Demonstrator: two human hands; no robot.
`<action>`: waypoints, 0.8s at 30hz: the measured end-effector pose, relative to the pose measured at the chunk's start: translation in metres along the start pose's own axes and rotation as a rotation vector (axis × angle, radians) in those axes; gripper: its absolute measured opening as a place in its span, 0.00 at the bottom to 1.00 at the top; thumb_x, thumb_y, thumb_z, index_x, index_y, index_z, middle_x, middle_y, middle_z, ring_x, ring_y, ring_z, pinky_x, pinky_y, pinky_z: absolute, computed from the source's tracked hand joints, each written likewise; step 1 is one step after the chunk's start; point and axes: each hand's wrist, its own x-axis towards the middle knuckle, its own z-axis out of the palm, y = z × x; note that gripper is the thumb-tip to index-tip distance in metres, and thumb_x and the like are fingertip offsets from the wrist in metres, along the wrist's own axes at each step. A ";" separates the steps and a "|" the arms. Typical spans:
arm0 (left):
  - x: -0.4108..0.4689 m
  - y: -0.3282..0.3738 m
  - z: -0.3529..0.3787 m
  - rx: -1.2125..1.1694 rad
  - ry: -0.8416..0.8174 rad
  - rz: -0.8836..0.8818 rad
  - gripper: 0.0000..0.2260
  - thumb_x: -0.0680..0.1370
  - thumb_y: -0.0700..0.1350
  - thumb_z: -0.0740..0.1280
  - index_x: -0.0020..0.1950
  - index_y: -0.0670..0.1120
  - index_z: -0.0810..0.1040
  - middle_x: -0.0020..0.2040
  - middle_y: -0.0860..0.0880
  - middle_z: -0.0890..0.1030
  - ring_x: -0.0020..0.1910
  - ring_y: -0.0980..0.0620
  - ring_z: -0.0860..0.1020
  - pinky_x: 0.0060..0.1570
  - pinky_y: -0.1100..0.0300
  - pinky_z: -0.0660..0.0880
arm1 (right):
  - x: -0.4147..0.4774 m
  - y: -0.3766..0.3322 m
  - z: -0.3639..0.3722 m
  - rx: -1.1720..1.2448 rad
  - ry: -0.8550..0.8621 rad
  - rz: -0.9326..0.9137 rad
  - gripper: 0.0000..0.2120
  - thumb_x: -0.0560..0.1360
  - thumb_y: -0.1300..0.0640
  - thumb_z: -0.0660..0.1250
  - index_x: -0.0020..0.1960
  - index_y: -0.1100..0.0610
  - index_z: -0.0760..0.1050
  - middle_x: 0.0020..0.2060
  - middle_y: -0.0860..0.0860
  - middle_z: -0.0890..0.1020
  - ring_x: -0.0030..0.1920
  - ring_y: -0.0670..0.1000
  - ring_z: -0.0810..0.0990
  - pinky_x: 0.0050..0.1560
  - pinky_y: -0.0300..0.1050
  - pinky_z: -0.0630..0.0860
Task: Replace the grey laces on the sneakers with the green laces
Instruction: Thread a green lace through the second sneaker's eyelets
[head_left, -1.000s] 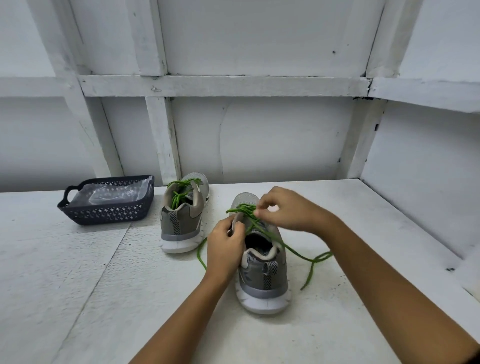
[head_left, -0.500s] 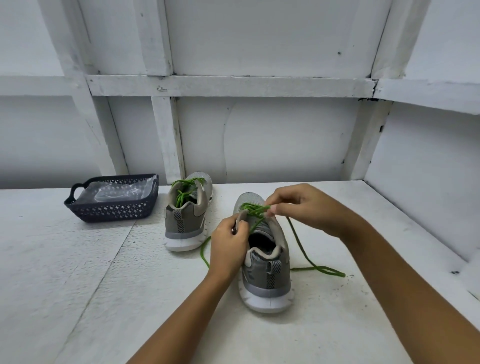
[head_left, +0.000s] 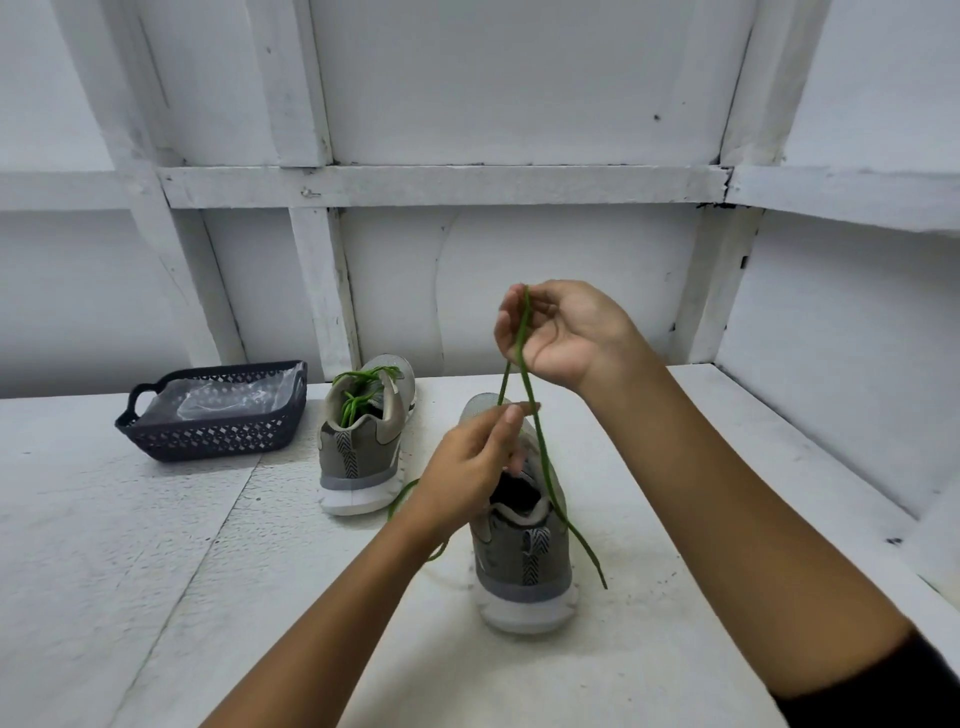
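Two grey sneakers stand heel-toward-me on the white table. The left sneaker (head_left: 363, 441) has green laces threaded, their ends tucked in its opening. The right sneaker (head_left: 524, 540) sits nearer me. My right hand (head_left: 563, 332) is raised well above it and grips a green lace (head_left: 543, 457), which hangs doubled from my fingers; one strand drops past the heel to a free end near the sole. My left hand (head_left: 475, 467) hovers over the shoe's opening and pinches the lace near its crossing. Another lace end loops on the table by my left wrist.
A dark perforated basket (head_left: 208, 436) with clear plastic inside stands at the back left. White wall panels with wooden battens close off the back and the right side. The table's seam runs diagonally on the left.
My right hand rose from the shoe's tongue, pulling the green lace up taut. My left hand lifted off the shoe's collar and now pinches the lace.
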 end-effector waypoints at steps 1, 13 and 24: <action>0.000 0.005 -0.001 -0.013 -0.067 0.007 0.14 0.77 0.55 0.56 0.54 0.52 0.78 0.27 0.56 0.73 0.32 0.60 0.72 0.39 0.68 0.69 | 0.003 0.001 0.002 0.024 0.010 -0.004 0.14 0.79 0.66 0.52 0.36 0.61 0.68 0.22 0.52 0.73 0.25 0.46 0.72 0.30 0.38 0.71; 0.049 0.022 -0.048 -0.394 0.101 -0.163 0.10 0.81 0.40 0.59 0.43 0.41 0.78 0.25 0.53 0.74 0.23 0.58 0.69 0.25 0.67 0.66 | 0.012 0.028 -0.058 -0.268 -0.071 0.211 0.17 0.80 0.57 0.50 0.52 0.66 0.74 0.41 0.60 0.82 0.39 0.55 0.83 0.41 0.48 0.80; 0.090 0.017 -0.054 -0.254 0.157 -0.246 0.10 0.82 0.43 0.59 0.46 0.44 0.79 0.28 0.54 0.77 0.29 0.57 0.72 0.32 0.64 0.66 | -0.006 0.041 -0.082 -0.395 -0.194 0.213 0.09 0.78 0.67 0.58 0.49 0.66 0.77 0.32 0.53 0.81 0.30 0.47 0.80 0.36 0.40 0.81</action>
